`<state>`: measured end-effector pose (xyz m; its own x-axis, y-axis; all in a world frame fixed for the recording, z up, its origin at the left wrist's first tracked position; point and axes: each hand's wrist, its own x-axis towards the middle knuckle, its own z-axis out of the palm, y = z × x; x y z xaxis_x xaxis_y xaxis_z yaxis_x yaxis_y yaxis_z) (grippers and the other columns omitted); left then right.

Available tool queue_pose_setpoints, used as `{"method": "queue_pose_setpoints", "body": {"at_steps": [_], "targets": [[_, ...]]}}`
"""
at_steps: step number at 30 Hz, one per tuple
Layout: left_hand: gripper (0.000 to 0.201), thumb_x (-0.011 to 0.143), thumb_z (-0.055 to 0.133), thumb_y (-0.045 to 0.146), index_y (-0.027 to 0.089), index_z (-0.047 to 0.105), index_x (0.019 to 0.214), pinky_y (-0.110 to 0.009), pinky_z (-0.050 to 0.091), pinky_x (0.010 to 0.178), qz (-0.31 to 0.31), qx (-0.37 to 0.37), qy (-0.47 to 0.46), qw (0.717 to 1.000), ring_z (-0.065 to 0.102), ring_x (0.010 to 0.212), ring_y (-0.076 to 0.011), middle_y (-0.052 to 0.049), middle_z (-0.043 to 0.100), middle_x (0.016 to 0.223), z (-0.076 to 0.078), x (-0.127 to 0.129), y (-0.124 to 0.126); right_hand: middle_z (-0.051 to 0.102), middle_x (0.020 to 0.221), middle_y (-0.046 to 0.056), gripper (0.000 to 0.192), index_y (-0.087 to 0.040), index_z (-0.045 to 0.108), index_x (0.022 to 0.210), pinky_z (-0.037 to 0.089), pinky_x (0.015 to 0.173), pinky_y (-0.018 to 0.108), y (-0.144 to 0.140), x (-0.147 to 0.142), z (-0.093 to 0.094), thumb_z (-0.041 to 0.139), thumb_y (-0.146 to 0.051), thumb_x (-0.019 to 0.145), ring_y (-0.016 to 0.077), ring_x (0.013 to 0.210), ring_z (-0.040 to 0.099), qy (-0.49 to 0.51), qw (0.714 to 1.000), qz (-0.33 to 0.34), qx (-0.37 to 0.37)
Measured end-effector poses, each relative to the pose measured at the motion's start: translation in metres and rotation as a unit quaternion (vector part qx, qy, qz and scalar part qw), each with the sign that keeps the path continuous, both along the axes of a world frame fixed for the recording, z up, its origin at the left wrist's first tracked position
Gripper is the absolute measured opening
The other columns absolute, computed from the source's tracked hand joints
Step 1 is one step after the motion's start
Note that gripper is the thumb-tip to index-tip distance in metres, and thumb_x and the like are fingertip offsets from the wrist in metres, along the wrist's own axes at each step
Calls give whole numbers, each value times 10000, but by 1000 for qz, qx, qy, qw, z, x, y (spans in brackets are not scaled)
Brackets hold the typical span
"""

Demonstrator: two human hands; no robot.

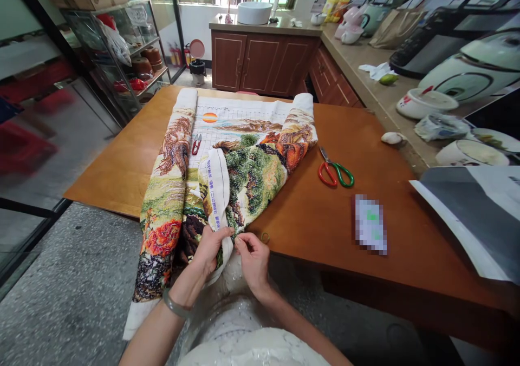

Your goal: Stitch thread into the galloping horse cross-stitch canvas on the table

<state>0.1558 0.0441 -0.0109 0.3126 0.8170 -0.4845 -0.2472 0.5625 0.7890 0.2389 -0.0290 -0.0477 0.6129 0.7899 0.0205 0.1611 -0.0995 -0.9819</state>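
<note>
A large cross-stitch canvas (pixel 255 179) lies on the wooden table, rolled up along its left and right sides, with its lower part folded over. The white printed margin faces up at the fold. My left hand (pixel 209 249) is closed on the folded lower edge, thumb on top. Close beside it, my right hand (pixel 255 260) pinches at the stitched corner; whatever is between its fingertips is too small to make out. Red thread snips (pixel 196 144) rest on the canvas, near a small bundle of green thread (pixel 249 139).
Scissors with red and green handles (pixel 336 174) lie right of the canvas. Farther right are a blurred-out packet (pixel 370 224) and papers (pixel 467 220). A small ring (pixel 265 237) sits near the table's front edge. Bowls and appliances crowd the counter (pixel 365 79).
</note>
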Motion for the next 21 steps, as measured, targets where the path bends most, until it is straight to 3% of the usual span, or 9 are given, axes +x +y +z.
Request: {"method": "queue_pose_setpoints", "body": {"at_steps": [6, 10, 15, 18, 21], "targets": [[287, 557, 773, 204, 117, 683, 814, -265, 478, 579, -6, -11, -4, 1000, 574, 559, -134, -29, 679, 680, -5, -1, -2, 560, 564, -22, 172, -163, 597, 700, 420, 493, 223, 4, -1, 4, 615, -324, 757, 110, 496, 501, 112, 994, -8, -14], [273, 606, 775, 242, 100, 687, 822, -294, 498, 617, -35, 11, -34, 999, 603, 599, -157, -66, 698, 739, -8, -4, -4, 559, 559, -56, 221, -188, 535, 812, 424, 421, 213, 8, 6, 16, 675, -315, 698, 109, 433, 513, 189, 982, -4, -19], [266, 612, 784, 221, 109, 706, 840, -298, 500, 729, -37, 39, -38, 998, 646, 725, -182, -74, 723, 817, -9, -6, -4, 596, 600, -32, 221, -177, 619, 945, 480, 483, 230, 9, 21, 32, 611, -282, 751, 128, 488, 579, 88, 990, 103, -46], [316, 587, 802, 208, 111, 714, 874, -309, 502, 730, -46, 32, -38, 998, 648, 704, -184, -74, 731, 822, -8, -7, -4, 620, 619, -9, 117, -187, 605, 829, 471, 491, 226, 10, 26, 39, 526, -270, 809, 136, 507, 605, 6, 987, 146, -68], [354, 573, 810, 199, 115, 723, 906, -321, 502, 778, -43, 38, -42, 997, 661, 753, -197, -82, 741, 866, -9, -6, -2, 604, 577, -17, 136, -194, 553, 719, 413, 423, 207, 17, 36, 50, 518, -283, 815, 121, 440, 567, -21, 982, 165, -84]]}}
